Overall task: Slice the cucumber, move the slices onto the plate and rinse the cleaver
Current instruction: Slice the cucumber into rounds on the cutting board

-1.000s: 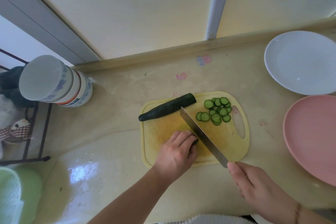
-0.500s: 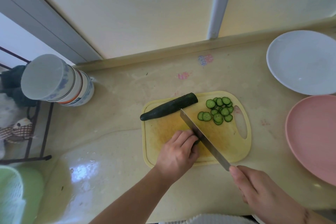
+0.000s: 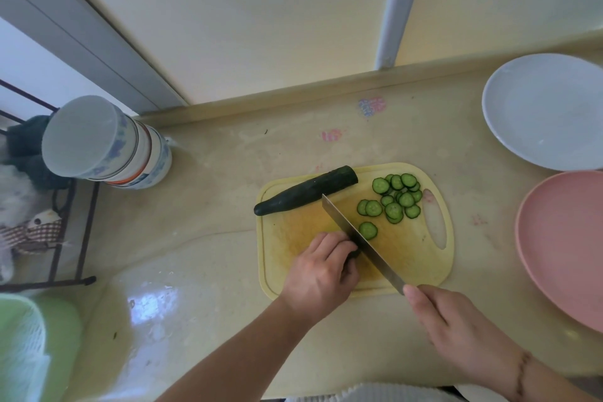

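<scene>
Fingers (image 3: 339,246) of the left hand (image 3: 321,274) curl over a cucumber stub (image 3: 354,254) right against the cleaver (image 3: 360,240) gripped by the right hand (image 3: 456,326), so a slipping stub risks nicked fingertips; slices (image 3: 396,199) lie just beyond the blade.

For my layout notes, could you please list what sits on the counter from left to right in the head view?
Stacked bowls → whole cucumber → loose slice → slice pile → pink plate.

Stacked bowls (image 3: 107,143) far left; green basket, perhaps (image 3: 23,346).
</scene>
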{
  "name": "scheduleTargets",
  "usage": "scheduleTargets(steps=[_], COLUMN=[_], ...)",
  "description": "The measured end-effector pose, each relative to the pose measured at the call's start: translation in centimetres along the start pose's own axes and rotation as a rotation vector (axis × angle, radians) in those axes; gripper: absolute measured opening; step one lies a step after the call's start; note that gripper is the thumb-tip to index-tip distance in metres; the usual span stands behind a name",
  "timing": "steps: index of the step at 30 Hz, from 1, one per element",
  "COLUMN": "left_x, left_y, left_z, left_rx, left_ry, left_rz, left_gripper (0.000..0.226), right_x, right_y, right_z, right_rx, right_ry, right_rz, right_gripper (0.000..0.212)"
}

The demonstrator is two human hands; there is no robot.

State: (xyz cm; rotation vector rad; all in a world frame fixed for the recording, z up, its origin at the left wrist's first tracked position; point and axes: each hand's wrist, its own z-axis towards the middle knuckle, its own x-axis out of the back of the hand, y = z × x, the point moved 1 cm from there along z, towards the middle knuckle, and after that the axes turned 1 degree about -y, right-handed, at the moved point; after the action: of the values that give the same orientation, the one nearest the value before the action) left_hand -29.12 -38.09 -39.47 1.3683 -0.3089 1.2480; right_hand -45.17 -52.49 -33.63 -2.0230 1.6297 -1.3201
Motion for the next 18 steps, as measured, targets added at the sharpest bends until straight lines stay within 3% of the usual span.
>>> scheduleTargets(steps=[8, 18], left_x=[0.0, 0.1], left_y=[0.0, 0.0], left_z=[0.0, 0.0], left_rx=[0.014, 0.012], left_ry=[0.016, 0.004], left_rz=[-0.006, -0.009], left_gripper=[0.014, 0.014], right_x=[0.7, 0.4], right_y=[-0.9, -1.1], right_z=[-1.8, -1.6], right_rx=[0.046, 0.004], right_ry=[-0.004, -0.019], right_rz=[0.086, 0.023], right_gripper=[0.06, 0.059])
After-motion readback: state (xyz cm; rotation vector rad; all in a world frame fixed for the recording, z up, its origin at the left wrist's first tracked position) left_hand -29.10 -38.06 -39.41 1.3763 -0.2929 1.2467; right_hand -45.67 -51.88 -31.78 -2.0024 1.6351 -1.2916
